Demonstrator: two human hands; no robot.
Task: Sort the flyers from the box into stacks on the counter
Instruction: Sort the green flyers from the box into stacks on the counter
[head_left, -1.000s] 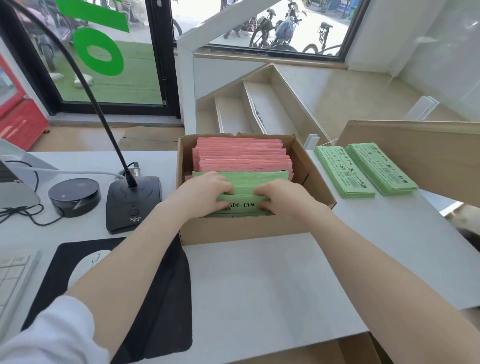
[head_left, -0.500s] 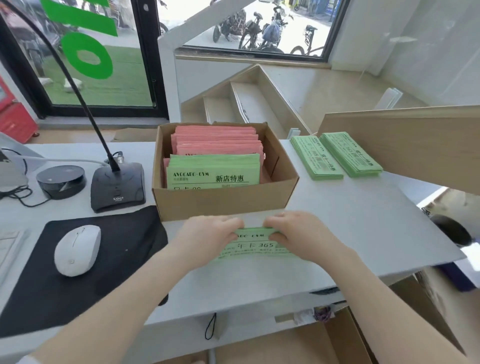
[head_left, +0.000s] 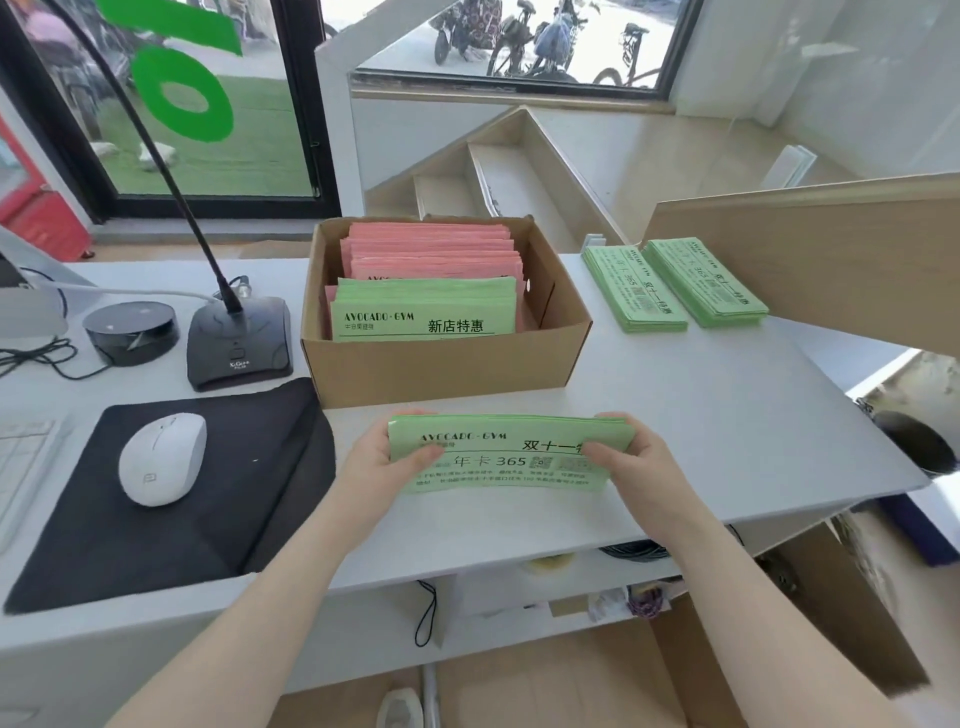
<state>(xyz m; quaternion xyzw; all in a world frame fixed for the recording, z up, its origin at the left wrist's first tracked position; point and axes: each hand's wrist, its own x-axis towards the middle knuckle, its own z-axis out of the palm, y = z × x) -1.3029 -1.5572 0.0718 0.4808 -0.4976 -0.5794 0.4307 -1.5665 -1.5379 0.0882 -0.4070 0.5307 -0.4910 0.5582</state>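
A thin bundle of green paper flyers (head_left: 498, 454) is held at both short ends, just above the white counter (head_left: 727, 441).

The bundle is pinched at its left end by the left hand (head_left: 382, 457) and at its right end by the right hand (head_left: 631, 460), each grip closed on it with the thumb laid on the printed face and the fingers curled beneath. Both forearms are reached forward from the near edge, palms turned inward. The long axis of the bundle is set left to right, print readable from the near side. Just beyond it an open brown cardboard box (head_left: 447, 364) is seen, with green flyers in front and pink flyers (head_left: 431, 249) behind. Further right, two green stacks (head_left: 675, 286) are laid side by side.
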